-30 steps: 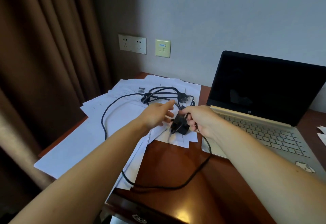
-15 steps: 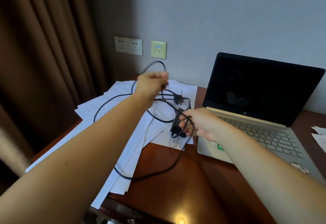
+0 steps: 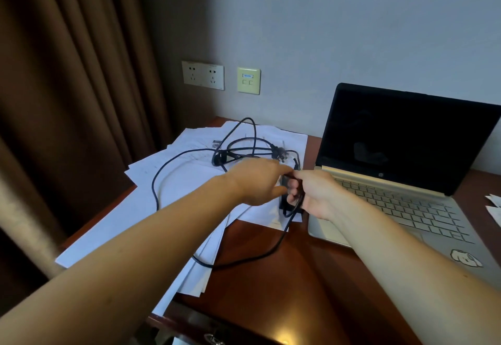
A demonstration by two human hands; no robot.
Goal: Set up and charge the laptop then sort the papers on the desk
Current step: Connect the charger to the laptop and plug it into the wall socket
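Holding charger brick (image 3: 284,204), right-hand grip (image 3: 315,195) hovers beside laptop (image 3: 406,138) corner.

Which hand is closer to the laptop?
Right. The right hand sits at the left edge of the laptop; the left hand is farther left, over the papers.

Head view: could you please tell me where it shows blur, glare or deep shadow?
Head view: the left hand is motion-blurred near the charger; a glare spot marks the near edge of the desk; the curtain is in deep shadow.
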